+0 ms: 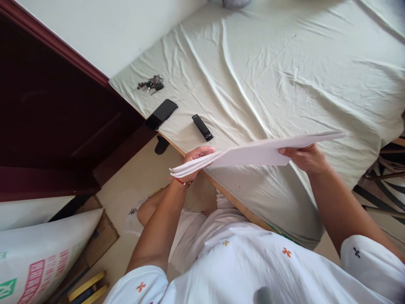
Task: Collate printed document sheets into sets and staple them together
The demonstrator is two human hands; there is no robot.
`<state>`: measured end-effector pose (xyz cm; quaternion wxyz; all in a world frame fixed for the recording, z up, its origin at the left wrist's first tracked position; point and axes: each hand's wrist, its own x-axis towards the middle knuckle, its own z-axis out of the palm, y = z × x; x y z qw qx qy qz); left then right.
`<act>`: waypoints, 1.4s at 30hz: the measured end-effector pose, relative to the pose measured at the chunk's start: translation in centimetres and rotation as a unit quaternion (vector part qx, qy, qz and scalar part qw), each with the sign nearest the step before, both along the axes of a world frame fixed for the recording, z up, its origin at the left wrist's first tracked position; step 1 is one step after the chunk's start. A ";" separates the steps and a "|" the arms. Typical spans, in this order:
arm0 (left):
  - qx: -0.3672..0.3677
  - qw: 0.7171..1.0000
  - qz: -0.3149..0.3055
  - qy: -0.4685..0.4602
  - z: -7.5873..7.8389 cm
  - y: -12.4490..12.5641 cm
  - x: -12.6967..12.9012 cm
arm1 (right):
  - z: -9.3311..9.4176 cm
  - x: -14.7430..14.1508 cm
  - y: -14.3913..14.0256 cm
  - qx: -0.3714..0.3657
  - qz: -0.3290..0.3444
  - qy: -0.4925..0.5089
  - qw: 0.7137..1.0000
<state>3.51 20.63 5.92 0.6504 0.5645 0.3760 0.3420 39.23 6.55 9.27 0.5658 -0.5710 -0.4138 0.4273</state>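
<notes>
Both my hands hold a thin stack of white paper sheets [253, 153] level above the near edge of a bed. My left hand [196, 157] grips the stack's left end, where the sheet edges fan apart slightly. A red string circles that wrist. My right hand [304, 157] grips the stack from below near its right end, thumb on the underside. The sheets hover over the wrinkled pale sheet of the bed [284, 76].
A bunch of keys [151, 83], a black phone [161, 113] and a small black remote-like device [202, 127] lie near the bed's left corner. A dark red wooden cabinet [57, 109] stands at left. A printed white sack [41, 253] and cardboard sit on the floor.
</notes>
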 end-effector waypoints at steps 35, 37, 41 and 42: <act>-0.097 0.955 0.230 -0.161 3.6 -7.2 8.3 | -1.4 -5.0 -3.0 -0.013 -0.150 0.147 0.978; -0.052 0.971 0.184 -0.141 4.6 -6.4 7.2 | 0.1 -2.2 -2.3 -0.028 -0.076 0.135 0.988; -0.001 0.990 0.106 -0.093 6.3 -5.4 6.3 | 2.8 0.3 -0.1 -0.057 0.091 0.074 0.991; 0.011 0.991 0.099 -0.086 6.7 -5.1 6.3 | 3.3 0.2 0.5 -0.065 0.124 0.056 0.989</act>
